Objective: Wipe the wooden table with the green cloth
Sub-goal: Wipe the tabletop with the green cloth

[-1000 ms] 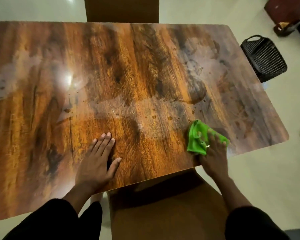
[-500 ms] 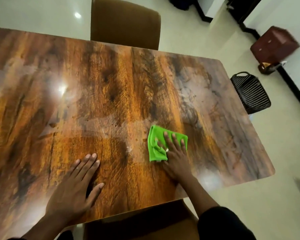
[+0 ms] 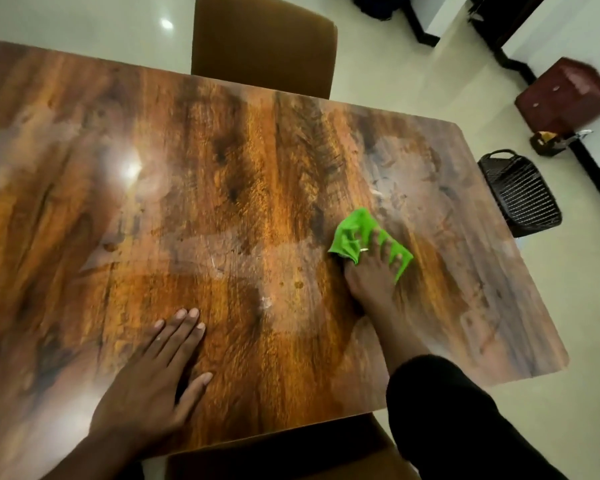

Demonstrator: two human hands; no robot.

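The glossy wooden table (image 3: 243, 174) fills most of the view, with dull smears and small drops near its middle. A bright green cloth (image 3: 350, 233) lies crumpled on the table's right half. My right hand (image 3: 371, 275) presses down on the cloth with spread fingers and a ring on one finger. My left hand (image 3: 153, 382) rests flat on the table near the front edge, fingers together, holding nothing.
A brown chair (image 3: 264, 46) stands at the far side and another chair (image 3: 291, 452) at the near edge. On the tiled floor to the right lie a black basket (image 3: 520, 195) and a dark red box (image 3: 565, 95).
My right hand swept the cloth from the front right edge leftwards to the middle, then pushed it away and back to the right. My left hand stayed flat on the table.
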